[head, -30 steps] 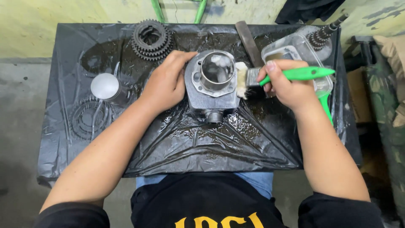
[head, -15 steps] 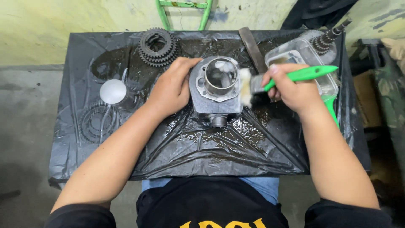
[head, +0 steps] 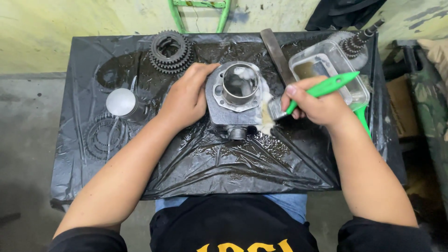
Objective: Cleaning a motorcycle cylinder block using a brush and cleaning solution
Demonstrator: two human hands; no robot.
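A grey metal engine cylinder point(head: 235, 95) stands bore-up in the middle of a black plastic sheet point(head: 210, 163). My left hand point(head: 186, 95) grips its left side. My right hand point(head: 315, 102) holds a green-handled paintbrush point(head: 322, 88), and the pale bristles press against the cylinder's right side. Some foam sits inside the bore.
A stack of dark gears point(head: 170, 50) lies at the back left, a silver piston point(head: 121, 102) at the left. A clear plastic tub point(head: 326, 70), a flat metal file point(head: 277, 55) and a geared shaft point(head: 357, 42) lie at the back right. A green frame point(head: 198, 11) stands behind the table.
The brush has shifted down along the cylinder's right side. My left hand stays on the cylinder. The view has drifted a little, so the table sits lower in frame.
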